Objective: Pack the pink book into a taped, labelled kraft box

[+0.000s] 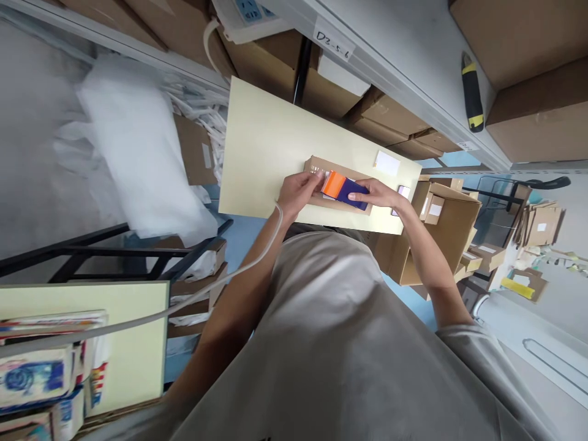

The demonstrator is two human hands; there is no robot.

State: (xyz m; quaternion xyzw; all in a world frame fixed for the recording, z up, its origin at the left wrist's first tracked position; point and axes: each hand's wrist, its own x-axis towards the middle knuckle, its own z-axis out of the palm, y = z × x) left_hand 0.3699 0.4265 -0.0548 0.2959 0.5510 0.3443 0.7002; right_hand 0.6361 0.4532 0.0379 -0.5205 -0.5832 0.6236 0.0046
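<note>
Over a long brown cardboard box (340, 166) on the pale yellow table I hold a small orange and purple box (351, 192). My right hand (377, 193) grips its purple end, with the thumb on top and the fingers along the far side. At the orange end, the fingers of my left hand (298, 191) are closed in a pinch by a small whitish edge. The undersides of the left fingers are hidden. A thin pale cable or tube (257, 257) runs across my left wrist.
The pale yellow tabletop (261, 147) carries a white card (386, 163) and a phone (402, 197). An open carton (448, 236) stands at the right. Above is a shelf with a black and yellow cutter (472, 95). Bubble wrap (133, 147) hangs at the left.
</note>
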